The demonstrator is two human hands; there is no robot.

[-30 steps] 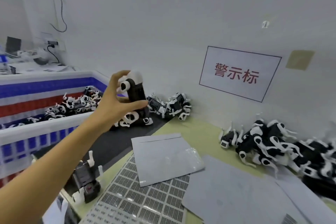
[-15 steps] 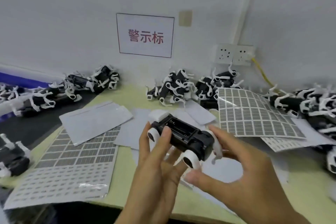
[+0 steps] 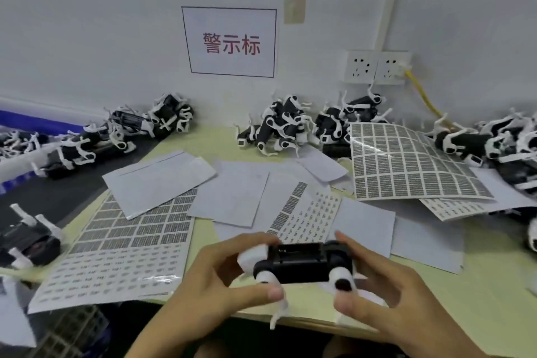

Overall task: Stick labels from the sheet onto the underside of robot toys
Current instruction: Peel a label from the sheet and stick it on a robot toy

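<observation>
A black-and-white robot toy [image 3: 299, 263] lies belly up between both hands, above the near table edge. My left hand [image 3: 220, 279] grips its left end, thumb under and fingers over. My right hand [image 3: 386, 291] grips the right end the same way. A label sheet [image 3: 122, 244] with dark and small pale labels lies flat to the left. A second, partly used sheet [image 3: 308, 215] lies just beyond the toy. A third sheet [image 3: 406, 163] curls up at the right.
Piles of robot toys sit along the wall: left [image 3: 122, 131], middle [image 3: 279, 128] and far right [image 3: 494, 145]. One more toy [image 3: 26, 238] stands at the left edge. Blank backing sheets [image 3: 232, 195] cover the green table [image 3: 479, 299]. Wall sockets [image 3: 374, 67] hold a yellow cable.
My left hand brought a toy from the left pile to the table front. My right hand joined it, and the toy now lies level, lower and nearer me.
</observation>
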